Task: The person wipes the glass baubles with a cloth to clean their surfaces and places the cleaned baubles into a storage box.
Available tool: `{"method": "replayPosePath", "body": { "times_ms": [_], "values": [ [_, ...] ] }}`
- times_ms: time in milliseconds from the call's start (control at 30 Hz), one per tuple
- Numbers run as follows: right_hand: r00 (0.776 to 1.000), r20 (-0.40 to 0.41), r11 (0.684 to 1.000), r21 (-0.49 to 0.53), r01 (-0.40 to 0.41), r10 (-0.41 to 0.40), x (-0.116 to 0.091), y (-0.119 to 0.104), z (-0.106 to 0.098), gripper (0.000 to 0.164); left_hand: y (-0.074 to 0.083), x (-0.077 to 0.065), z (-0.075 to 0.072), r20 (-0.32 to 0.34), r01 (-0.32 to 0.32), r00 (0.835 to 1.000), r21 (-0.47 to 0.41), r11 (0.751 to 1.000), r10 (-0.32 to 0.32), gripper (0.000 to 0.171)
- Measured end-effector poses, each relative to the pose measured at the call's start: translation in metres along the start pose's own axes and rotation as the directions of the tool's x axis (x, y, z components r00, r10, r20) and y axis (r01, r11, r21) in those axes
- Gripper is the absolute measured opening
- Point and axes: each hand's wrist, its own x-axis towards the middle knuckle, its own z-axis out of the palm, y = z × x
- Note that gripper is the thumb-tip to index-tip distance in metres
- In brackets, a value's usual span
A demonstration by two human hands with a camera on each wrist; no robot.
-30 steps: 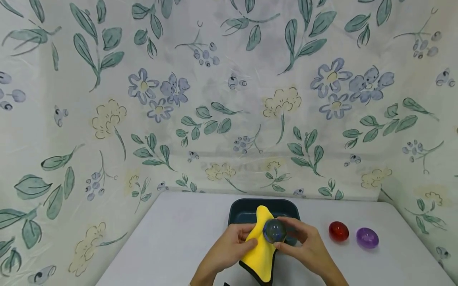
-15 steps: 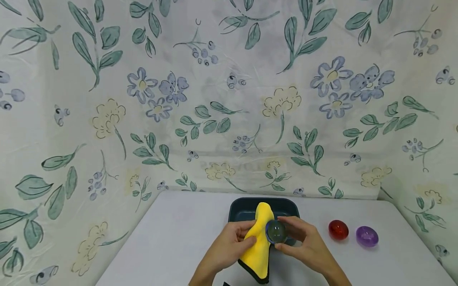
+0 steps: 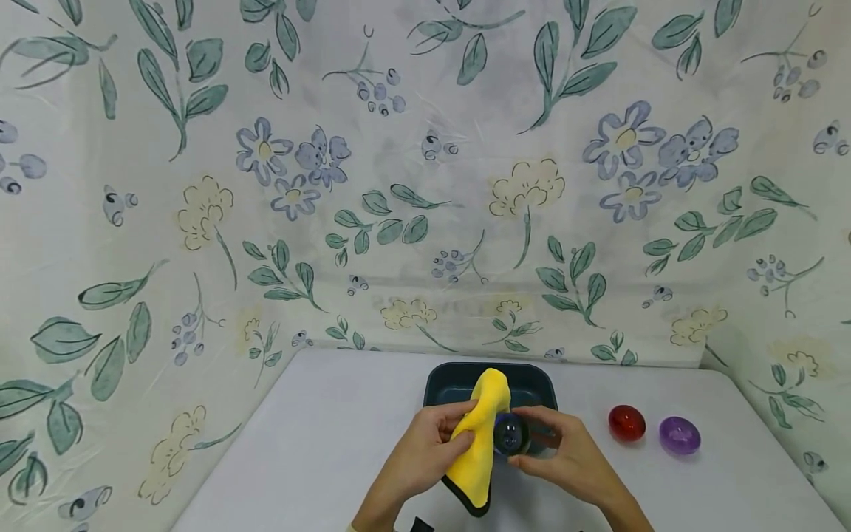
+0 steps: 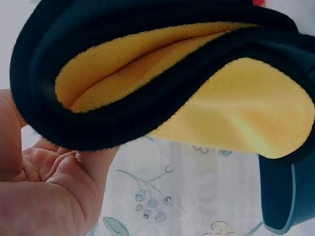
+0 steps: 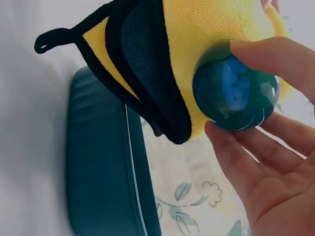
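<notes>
Over the last half second, the glossy, rounded blue-green ball [image 3: 510,434] appeared to turn in your right hand [image 3: 565,458], whose thumb and curved fingers gripped it against the yellow, black-edged plush cloth [image 3: 473,473]. Your left hand [image 3: 425,452] pinched that cloth, near the dark teal rectangular tray [image 3: 452,379]. A fresh side probably met the fabric, the work seemingly unfinished.

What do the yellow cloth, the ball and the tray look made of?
Yellow cloth: soft matte fabric, likely microfibre; fuzzy pile. Ball: glossy, translucent, maybe glass or plastic; bright highlights. Tray: smooth, perhaps plastic or coated metal; even dark colour.
</notes>
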Motion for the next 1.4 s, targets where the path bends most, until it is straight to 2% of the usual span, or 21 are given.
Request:
{"method": "replayPosePath", "body": {
  "times_ms": [300,600,933,1167,1400],
  "values": [
    [0.995,0.084,0.996,0.066,0.055,-0.061,-0.002,0.000,-0.001,0.050,-0.002,0.002,-0.004,0.011,-0.042,0.999,0.032,0.999,0.041,0.048],
    [0.986,0.118,0.983,0.153,0.101,-0.120,-0.005,-0.003,0.005,0.050,-0.008,0.006,-0.007,0.054,-0.029,0.998,0.055,0.998,0.026,0.043],
    [0.985,0.065,0.980,0.133,0.147,-0.157,-0.008,-0.005,0.008,0.049,-0.014,0.008,-0.007,0.071,-0.008,0.997,0.046,0.999,0.005,0.042],
    [0.981,-0.015,0.975,0.107,0.194,-0.194,-0.011,-0.011,0.013,0.049,-0.016,0.007,-0.008,0.091,0.001,0.996,0.030,1.000,-0.003,0.042],
    [0.982,-0.113,0.982,0.099,0.161,-0.149,-0.014,-0.015,0.018,0.052,-0.017,0.004,-0.009,0.135,0.007,0.991,-0.027,1.000,-0.003,0.042]
  ]
}}
